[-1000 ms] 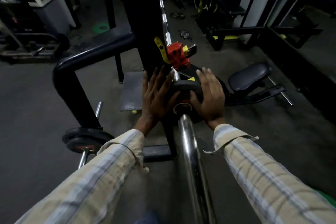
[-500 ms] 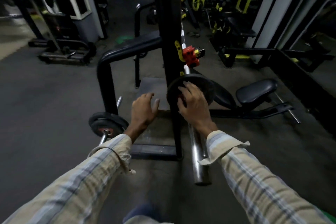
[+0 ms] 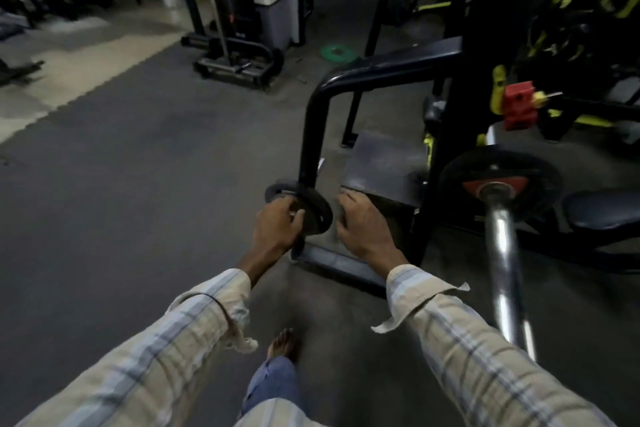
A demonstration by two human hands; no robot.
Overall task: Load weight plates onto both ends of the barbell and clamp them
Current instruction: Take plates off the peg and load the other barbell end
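A chrome barbell sleeve (image 3: 502, 253) points toward me at the right, carrying one black weight plate (image 3: 460, 184) with a red centre. A red clamp (image 3: 518, 110) sits farther up by the rack's upright. Lower left of the rack, small black weight plates (image 3: 313, 210) sit stacked on a storage peg. My left hand (image 3: 275, 227) grips the near edge of the front small plate. My right hand (image 3: 360, 229) hovers just right of that plate, fingers loosely curled and holding nothing.
The black rack frame (image 3: 311, 135) curves up behind the small plates, with a flat step plate (image 3: 384, 163) at its base. A bench pad (image 3: 602, 208) lies at the right. A green plate (image 3: 337, 53) lies on the floor beyond. My bare foot (image 3: 284, 345) is below.
Both hands left the plate on the barbell and moved down-left to the small plates on the storage peg. My left hand took hold of one. The view swung left.
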